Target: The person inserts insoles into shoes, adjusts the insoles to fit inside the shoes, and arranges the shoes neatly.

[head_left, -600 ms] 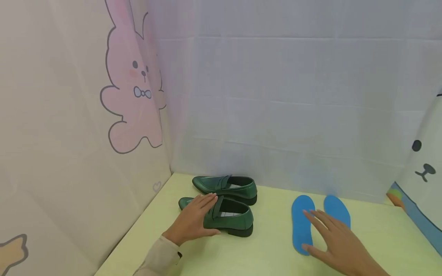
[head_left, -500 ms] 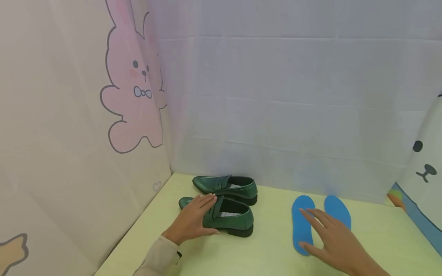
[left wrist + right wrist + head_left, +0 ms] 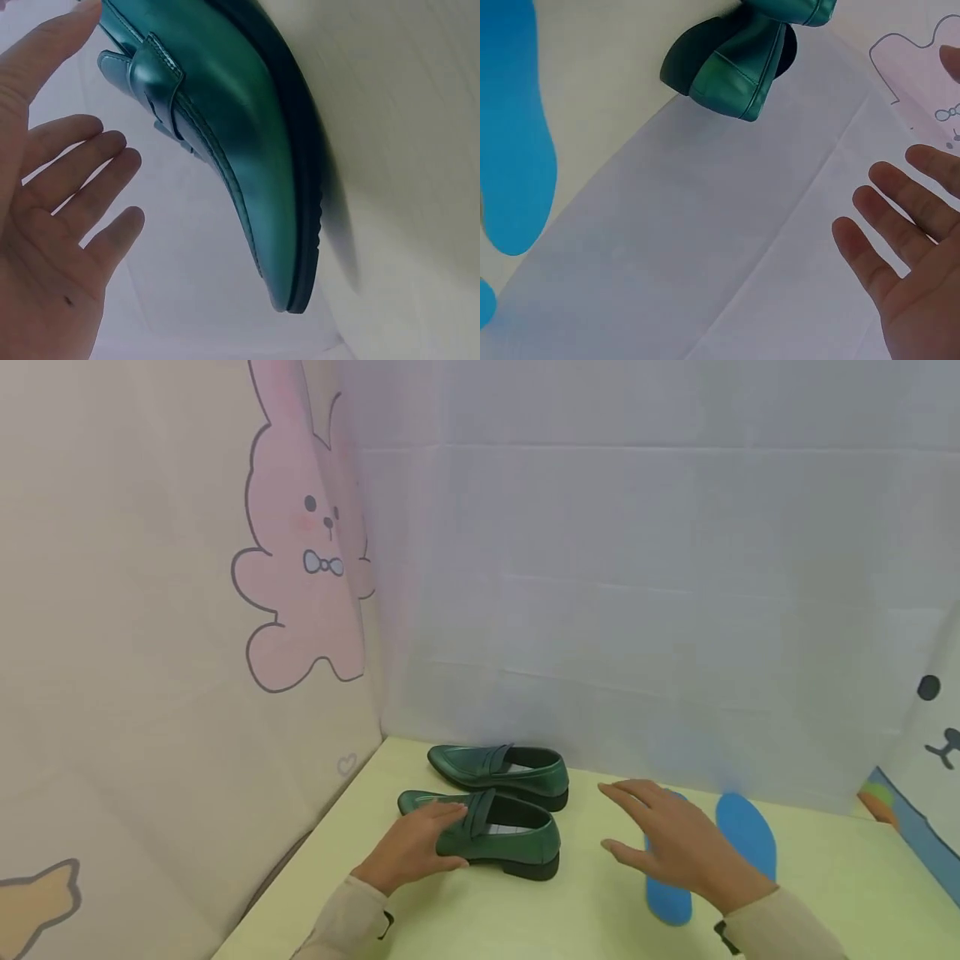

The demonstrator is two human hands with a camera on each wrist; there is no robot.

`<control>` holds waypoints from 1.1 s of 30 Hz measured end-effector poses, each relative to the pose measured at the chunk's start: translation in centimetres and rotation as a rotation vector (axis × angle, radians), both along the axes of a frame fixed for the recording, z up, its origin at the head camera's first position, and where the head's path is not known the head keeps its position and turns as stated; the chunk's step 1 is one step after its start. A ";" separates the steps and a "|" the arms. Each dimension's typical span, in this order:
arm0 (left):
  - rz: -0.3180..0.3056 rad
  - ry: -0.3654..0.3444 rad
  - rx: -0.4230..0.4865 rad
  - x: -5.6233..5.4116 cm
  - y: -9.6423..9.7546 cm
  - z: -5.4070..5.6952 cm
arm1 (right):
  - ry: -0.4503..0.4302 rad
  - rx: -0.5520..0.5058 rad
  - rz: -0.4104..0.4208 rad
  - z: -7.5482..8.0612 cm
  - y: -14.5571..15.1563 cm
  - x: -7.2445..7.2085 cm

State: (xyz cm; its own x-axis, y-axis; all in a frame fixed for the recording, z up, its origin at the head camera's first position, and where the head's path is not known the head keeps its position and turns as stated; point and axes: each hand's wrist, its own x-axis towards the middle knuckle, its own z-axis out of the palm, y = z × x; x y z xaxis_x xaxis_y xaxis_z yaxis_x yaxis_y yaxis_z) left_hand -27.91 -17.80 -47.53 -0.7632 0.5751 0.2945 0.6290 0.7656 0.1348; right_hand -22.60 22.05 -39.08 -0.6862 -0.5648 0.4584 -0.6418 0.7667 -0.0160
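Green penny loafers point(image 3: 476, 812) stand side by side near the back left corner of the pale yellow table point(image 3: 581, 902), toes towards its left edge, as the head view shows. The farther loafer point(image 3: 467, 766) is close to the back edge; the nearer loafer point(image 3: 521, 845) sits in front of it. Over the near side of that shoe is the left hand point(image 3: 411, 852), covering part of its front, with thumb and fingers apart. To the right of the heels hangs the right hand point(image 3: 671, 839), fingertips towards the loafers, thumb well away from its fingers; it partly hides the left blue insole point(image 3: 669, 903). The right blue insole point(image 3: 746, 835) lies beside that one, its tip near the back edge. In the left wrist view, a green loafer slants down the middle, sole on the table; the spread left fingers are beside it, and one digit overlaps the upper at the top, though whether it touches I cannot tell. In the right wrist view, the loafers' heels appear at the top and the insoles at the left, both well apart from the right hand's spread, nearly straight fingers.
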 end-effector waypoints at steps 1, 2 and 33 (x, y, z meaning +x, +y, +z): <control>0.003 -0.001 -0.001 0.0 -0.1 0.0 | -0.008 -0.001 0.003 0.2 -0.4 -0.3; 0.007 -0.004 -0.006 0.1 -0.2 -0.1 | -0.016 -0.001 0.006 0.5 -0.7 -0.7; -0.058 0.006 0.004 2.1 -2.0 0.1 | -0.232 0.058 0.028 3.4 -12.5 -10.7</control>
State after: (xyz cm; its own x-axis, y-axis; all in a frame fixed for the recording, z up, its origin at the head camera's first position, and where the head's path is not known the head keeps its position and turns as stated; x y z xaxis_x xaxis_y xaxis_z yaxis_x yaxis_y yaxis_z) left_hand -25.77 -19.82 -47.39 -0.7268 0.6170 0.3017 0.6730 0.7275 0.1335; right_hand -33.26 9.57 -35.66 -0.7530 -0.6062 0.2561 -0.6472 0.7525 -0.1218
